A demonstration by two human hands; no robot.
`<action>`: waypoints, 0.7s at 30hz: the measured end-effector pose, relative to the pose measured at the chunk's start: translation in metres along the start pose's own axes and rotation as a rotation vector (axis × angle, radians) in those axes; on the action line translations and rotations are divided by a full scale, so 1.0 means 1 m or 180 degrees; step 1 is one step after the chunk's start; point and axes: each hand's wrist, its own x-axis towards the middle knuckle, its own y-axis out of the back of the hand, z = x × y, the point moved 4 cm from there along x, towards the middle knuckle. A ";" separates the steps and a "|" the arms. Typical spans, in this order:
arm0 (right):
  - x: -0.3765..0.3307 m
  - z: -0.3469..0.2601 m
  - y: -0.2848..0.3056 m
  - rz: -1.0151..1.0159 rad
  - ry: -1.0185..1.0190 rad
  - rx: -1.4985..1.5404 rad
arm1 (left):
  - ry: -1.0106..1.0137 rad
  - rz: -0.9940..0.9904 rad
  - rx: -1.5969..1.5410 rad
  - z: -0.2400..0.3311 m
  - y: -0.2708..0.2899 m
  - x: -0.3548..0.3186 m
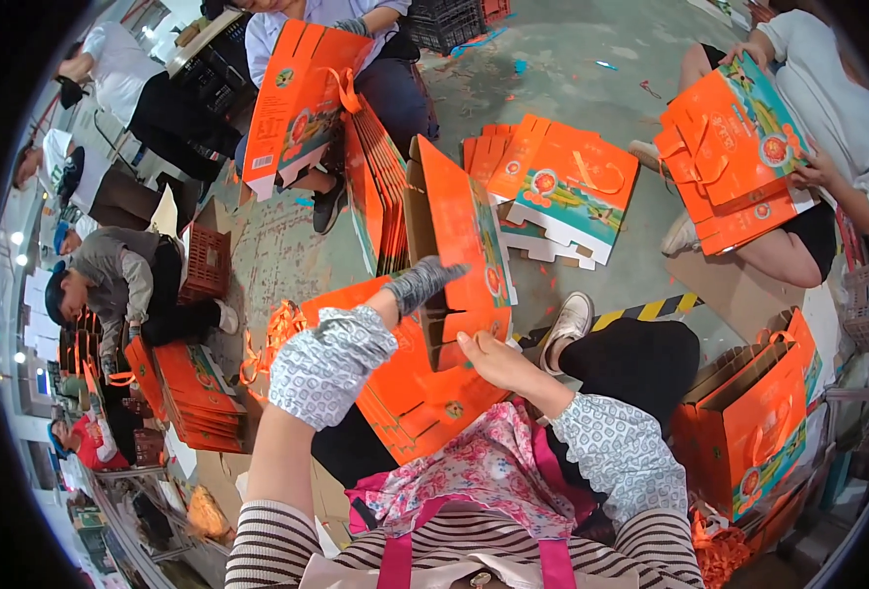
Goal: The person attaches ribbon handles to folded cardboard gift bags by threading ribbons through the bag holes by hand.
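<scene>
Working both hands on one orange box [478,245], straight ahead of torso, slightly right of picture centre. Set with long axis running away from body, far end angled a touch left. Near end above lap, apparently on or against flat orange cartons [405,398]; cannot tell exact contact. Standing partly open along left side, showing brown cardboard inside; printed face turned right.

Held at near right corner by bare right hand [501,363], with thumb and fingers bent in around panel edge. Only part of the fingers in view, so cannot tell how tight. Crossed from the left by left hand [424,285] in grey glove, with fingers fairly straight and close together, over the opening about midway along, pointing right toward printed panel. Cannot tell whether touching panel or just above it; showing no object pinched between those fingers.

Key relation: lengthways to body, between the hands, with right hand at near end and left hand farther out along it. At far end, nearer to left hand than to right.

Around: at left, near left wrist, orange ribbons [284,329]. Just beside far end, on its left, row of folded cartons [380,196] on edge. Ahead right on floor, pile of flat cartons [572,187]. Farther right, beyond the knee, open orange boxes [748,432].
</scene>
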 end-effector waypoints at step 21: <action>-0.005 -0.053 0.182 0.3447 0.1663 0.0841 | -0.0959 0.0824 -0.0394 -0.095 -0.106 -0.188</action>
